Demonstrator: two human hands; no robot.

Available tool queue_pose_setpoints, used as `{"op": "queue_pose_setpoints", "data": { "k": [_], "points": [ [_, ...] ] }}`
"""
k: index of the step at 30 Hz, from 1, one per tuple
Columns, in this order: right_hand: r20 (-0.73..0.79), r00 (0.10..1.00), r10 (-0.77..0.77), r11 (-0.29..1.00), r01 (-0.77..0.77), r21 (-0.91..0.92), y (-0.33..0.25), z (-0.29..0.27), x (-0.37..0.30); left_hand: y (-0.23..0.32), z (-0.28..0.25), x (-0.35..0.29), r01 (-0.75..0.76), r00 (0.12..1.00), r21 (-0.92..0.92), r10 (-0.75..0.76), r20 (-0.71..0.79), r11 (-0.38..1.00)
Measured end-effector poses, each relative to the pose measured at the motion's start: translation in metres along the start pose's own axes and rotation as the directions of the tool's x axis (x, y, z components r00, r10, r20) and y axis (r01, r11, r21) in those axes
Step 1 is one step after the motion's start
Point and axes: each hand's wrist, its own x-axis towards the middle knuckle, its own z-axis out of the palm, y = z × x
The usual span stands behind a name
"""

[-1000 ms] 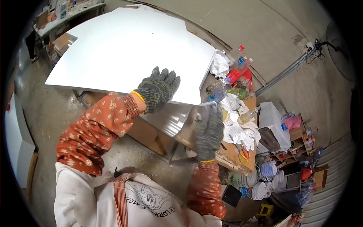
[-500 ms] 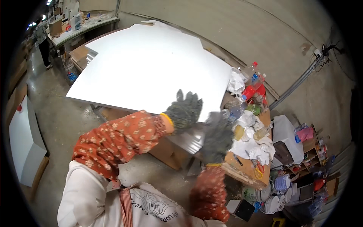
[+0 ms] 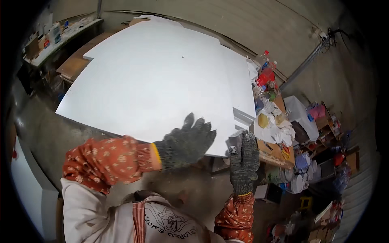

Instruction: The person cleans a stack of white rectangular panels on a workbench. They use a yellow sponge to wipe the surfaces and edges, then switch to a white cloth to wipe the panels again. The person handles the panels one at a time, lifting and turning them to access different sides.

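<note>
Grey-gloved, the left hand (image 3: 185, 139) lies open, fingers spread, on the white panel (image 3: 150, 81) by its near edge, gripping nothing. Same glove on the right hand (image 3: 244, 160): fingers point away from the body, looks closed on a small grey block (image 3: 235, 140) just beside the panel's near right corner; can't tell if block touches edge. Panel extends ahead of the left hand, ahead and leftward of the right hand; its long near edge runs left to right, slanting away toward the left tip. Right hand is nearer that corner. Beyond it: wooden worktop (image 3: 273, 157), white rags (image 3: 286, 133), then bottles (image 3: 265, 76), wall (image 3: 243, 30) farthest.
</note>
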Motion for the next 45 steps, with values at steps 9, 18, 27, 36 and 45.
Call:
{"op": "queue_pose_setpoints", "data": {
  "k": [9, 18, 27, 36, 45],
  "points": [
    [0.280, 0.889, -0.362, 0.930, 0.364, 0.048, -0.156, 0.071, 0.038, -0.131, -0.037, -0.152, -0.105, 0.994, 0.199, 0.097, 0.046, 0.974],
    [-0.064, 0.851, -0.521, 0.845, 0.504, -0.177, -0.124, 0.133, 0.073, -0.154, -0.034, -0.177, 0.041, 0.999, 0.232, -0.044, 0.005, 0.972],
    [0.206, 0.917, -0.341, 0.935, 0.354, -0.029, -0.141, 0.113, 0.068, -0.153, -0.038, -0.181, 0.045, 0.999, 0.239, -0.049, 0.011, 0.970],
    [0.527, 0.816, -0.239, 0.966, 0.256, 0.041, -0.183, 0.074, 0.086, -0.153, -0.035, -0.184, 0.020, 1.000, 0.210, -0.023, 0.011, 0.977],
    [0.291, 0.955, -0.060, 0.932, -0.051, 0.359, -0.010, 0.135, 0.235, -0.096, -0.064, -0.153, 0.254, 0.967, 0.239, -0.246, -0.062, 0.937]
  ]
}}
